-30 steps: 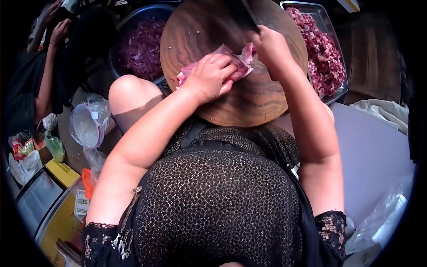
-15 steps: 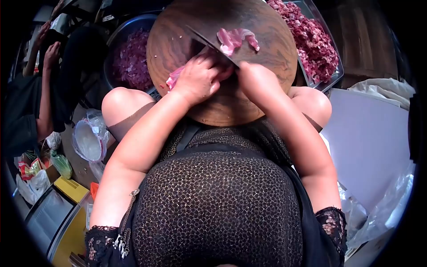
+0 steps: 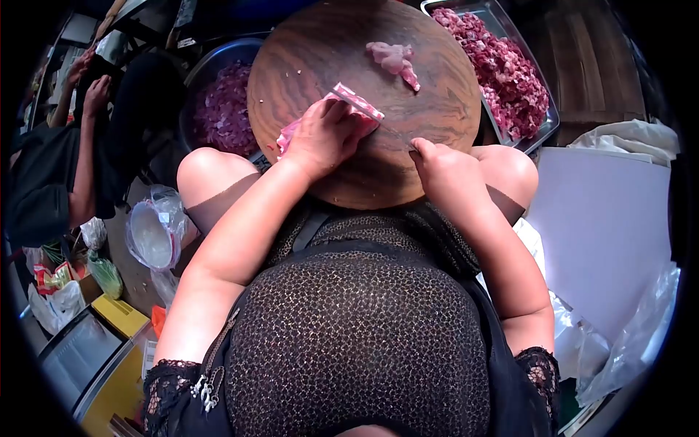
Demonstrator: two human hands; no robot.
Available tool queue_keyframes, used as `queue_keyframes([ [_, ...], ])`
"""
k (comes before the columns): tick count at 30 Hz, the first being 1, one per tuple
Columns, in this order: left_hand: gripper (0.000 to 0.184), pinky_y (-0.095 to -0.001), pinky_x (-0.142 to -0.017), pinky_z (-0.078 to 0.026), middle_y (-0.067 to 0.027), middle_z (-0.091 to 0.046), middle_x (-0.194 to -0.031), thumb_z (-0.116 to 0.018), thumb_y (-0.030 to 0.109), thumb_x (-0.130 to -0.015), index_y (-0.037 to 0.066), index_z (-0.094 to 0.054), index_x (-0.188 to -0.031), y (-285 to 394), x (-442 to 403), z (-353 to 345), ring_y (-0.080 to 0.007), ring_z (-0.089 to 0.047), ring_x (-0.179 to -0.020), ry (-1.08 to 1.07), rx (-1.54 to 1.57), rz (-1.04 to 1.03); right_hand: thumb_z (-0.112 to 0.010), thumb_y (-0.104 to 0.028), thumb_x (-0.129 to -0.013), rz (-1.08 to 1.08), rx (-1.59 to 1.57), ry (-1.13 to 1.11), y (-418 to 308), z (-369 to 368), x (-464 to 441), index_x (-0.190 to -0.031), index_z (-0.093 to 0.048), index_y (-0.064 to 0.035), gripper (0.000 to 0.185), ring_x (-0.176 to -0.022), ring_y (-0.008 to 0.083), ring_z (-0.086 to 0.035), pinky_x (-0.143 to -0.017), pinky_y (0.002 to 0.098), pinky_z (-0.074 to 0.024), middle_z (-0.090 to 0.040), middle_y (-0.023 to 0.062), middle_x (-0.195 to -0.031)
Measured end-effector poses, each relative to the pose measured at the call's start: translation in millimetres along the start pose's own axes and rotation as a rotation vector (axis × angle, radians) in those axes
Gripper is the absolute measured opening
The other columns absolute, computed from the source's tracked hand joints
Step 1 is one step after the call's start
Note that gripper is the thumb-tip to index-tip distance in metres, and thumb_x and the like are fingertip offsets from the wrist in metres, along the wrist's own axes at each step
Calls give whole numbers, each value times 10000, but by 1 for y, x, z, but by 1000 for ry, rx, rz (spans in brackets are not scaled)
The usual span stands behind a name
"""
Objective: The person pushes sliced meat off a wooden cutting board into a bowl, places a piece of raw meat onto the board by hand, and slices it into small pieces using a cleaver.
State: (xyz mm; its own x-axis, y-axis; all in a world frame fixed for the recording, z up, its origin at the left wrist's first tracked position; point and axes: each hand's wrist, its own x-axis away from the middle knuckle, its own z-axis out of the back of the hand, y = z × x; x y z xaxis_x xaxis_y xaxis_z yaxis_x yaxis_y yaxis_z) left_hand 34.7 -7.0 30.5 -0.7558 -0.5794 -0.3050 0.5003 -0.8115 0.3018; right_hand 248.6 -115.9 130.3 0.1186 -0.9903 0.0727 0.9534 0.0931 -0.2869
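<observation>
On a round wooden chopping board lies a piece of raw meat, pink with a paler cut edge. My left hand presses on it from above, fingers curled over it. My right hand is closed round a knife handle, mostly hidden in the fist. The knife blade looks thin, seen edge-on, and runs from that hand toward the cut end of the meat. A separate slice of meat rests farther back on the board.
A blue basin of cut meat stands left of the board, a metal tray heaped with meat at the right. Another person sits at the far left. Plastic-wrapped bucket at lower left; pale flat panel at right.
A slice has come off the held meat and lies farther back on the board. The knife has dropped from above the board and moved toward me, off the slice. My left hand stays on the meat.
</observation>
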Motion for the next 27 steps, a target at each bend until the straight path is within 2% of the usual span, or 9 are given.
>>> queue_keyframes([
  [2, 357, -437, -931, -476, -93, -607, -1145, -726, 185, -749, 160, -693, -1104, 2, -3, 2, -326, -553, -1089, 142, 68, -15, -529, -130, -911, -36, 98, -131, -2, -2, -2, -946, -582, -44, 106, -727, 343, -682, -605, 446, -545, -653, 164, -739],
  [6, 331, -438, -930, -479, -101, -626, -1109, -729, 177, -754, 178, -710, -1085, -3, -9, 5, -327, -571, -1059, 97, 190, 28, -507, -64, -859, -29, 36, -245, -5, 1, -21, -856, -584, -35, 83, -727, 347, -685, -624, 457, -552, -666, 186, -745],
  [10, 320, -440, -952, -475, -131, -627, -1124, -728, 166, -752, 120, -709, -1068, -8, -11, 5, -336, -578, -1060, 127, 231, 36, -506, -64, -853, -34, 14, -298, -7, 1, -46, -846, -601, -23, 104, -740, 356, -687, -639, 464, -553, -671, 191, -753],
  [16, 335, -431, -976, -466, -148, -620, -1130, -714, 136, -731, 63, -692, -1057, -10, -6, -3, -354, -556, -1116, 107, 278, 70, -556, -121, -861, 107, 40, -249, -30, -38, -137, -907, -692, -16, 177, -769, 356, -691, -689, 441, -565, -702, 189, -862],
  [18, 367, -434, -988, -457, -140, -609, -1157, -711, 129, -726, 62, -679, -1085, -8, -4, -1, -341, -552, -1132, 76, 310, 63, -590, -187, -863, 59, 100, -448, -28, -43, -172, -971, -698, -25, 222, -811, 348, -693, -696, 450, -561, -703, 183, -890],
  [19, 399, -440, -1000, -447, -122, -600, -1179, -712, 146, -732, 64, -666, -1120, -8, 2, 1, -327, -555, -1135, 44, 244, 26, -602, -260, -882, 133, -1, -358, -17, -25, -171, -996, -697, -29, 274, -879, 356, -684, -748, 461, -548, -702, 191, -933],
  [20, 413, -444, -1009, -438, -106, -594, -1194, -715, 171, -739, 65, -658, -1134, -11, 4, 0, -316, -553, -1147, 39, 205, 25, -567, -295, -921, 219, -47, -161, 24, -69, -181, -1030, -687, -23, 316, -926, 380, -668, -802, 465, -530, -697, 208, -964],
  [22, 404, -438, -1009, -439, -96, -595, -1194, -720, 192, -737, 73, -663, -1119, -11, 8, -1, -306, -552, -1151, 102, 136, 35, -548, -309, -943, -202, -303, 24, 4, -43, -152, -1044, -670, -14, 334, -940, 404, -651, -832, 476, -511, -690, 221, -973],
  [27, 400, -440, -995, -444, -79, -595, -1170, -730, 195, -723, 77, -670, -1101, -9, 8, 1, -298, -558, -1128, 101, 165, 34, -537, -305, -968, -145, -189, -78, 14, 0, -59, -992, -642, -17, 307, -862, 437, -644, -757, 514, -507, -670, 249, -890],
])
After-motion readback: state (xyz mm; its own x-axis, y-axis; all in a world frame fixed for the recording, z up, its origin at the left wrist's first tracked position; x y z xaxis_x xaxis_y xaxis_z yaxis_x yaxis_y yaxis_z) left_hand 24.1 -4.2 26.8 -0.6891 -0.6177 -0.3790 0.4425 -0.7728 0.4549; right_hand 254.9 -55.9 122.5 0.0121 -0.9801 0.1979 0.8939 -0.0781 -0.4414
